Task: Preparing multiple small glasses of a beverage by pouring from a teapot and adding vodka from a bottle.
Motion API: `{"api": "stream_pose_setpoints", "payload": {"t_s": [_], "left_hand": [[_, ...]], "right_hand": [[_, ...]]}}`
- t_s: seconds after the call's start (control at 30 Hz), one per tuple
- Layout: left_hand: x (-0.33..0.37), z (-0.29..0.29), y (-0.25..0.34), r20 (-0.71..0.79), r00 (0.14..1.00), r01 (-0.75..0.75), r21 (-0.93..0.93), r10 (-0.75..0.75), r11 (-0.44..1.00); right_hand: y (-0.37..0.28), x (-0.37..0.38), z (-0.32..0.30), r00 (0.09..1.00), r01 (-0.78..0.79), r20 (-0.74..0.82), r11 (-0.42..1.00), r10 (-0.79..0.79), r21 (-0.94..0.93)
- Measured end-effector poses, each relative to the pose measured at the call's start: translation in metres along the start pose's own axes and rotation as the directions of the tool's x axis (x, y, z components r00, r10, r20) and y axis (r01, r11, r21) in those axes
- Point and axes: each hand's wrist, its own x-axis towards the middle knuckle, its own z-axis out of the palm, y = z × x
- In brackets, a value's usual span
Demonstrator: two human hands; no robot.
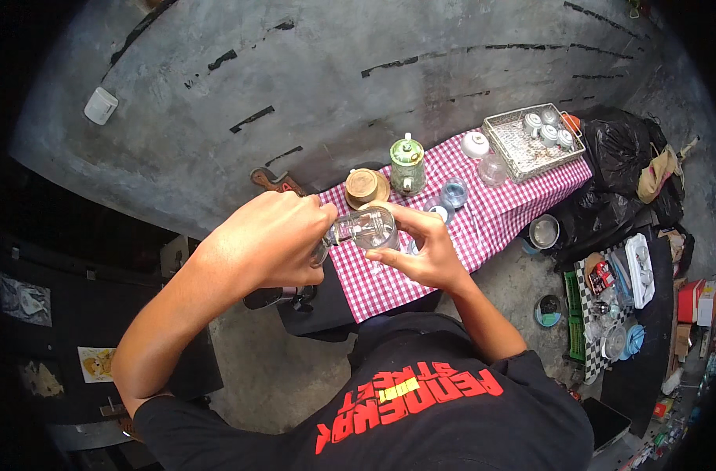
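The left hand [275, 243] is clenched around the narrower end of the glass [371, 226], its hold partly hidden by the knuckles, while the right hand [430, 250] grasps the wider end between thumb and fingers, probably because two ends steady it best on its side over the checked cloth [381, 286]. Beyond stand a green pot [407, 166], a round wooden piece [363, 184] and clear glassware [454, 191], seemingly within easy reach; farther right, a basket [517, 153] pens in white cups [548, 135], presumably against rolling off
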Motion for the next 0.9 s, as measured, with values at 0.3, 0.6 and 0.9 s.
{"api": "stream_pose_setpoints", "payload": {"t_s": [0.3, 0.6, 0.9], "left_hand": [[0.01, 0.026, -0.002, -0.204, 0.979, -0.063, -0.269, 0.007, 0.961], [0.033, 0.109, -0.005, -0.471, 0.858, -0.261, -0.746, -0.208, 0.613], [0.09, 0.267, 0.017, -0.42, 0.605, -0.287, -0.907, -0.677, 0.307]], "right_hand": [[0.009, -0.006, -0.004, 0.99, -0.138, 0.004, 0.968, 0.141, 0.208], [0.022, -0.004, -0.025, 0.98, -0.192, 0.049, 0.867, 0.191, 0.46], [0.051, -0.029, -0.047, 0.977, -0.205, -0.022, 0.96, 0.213, 0.193]]}}
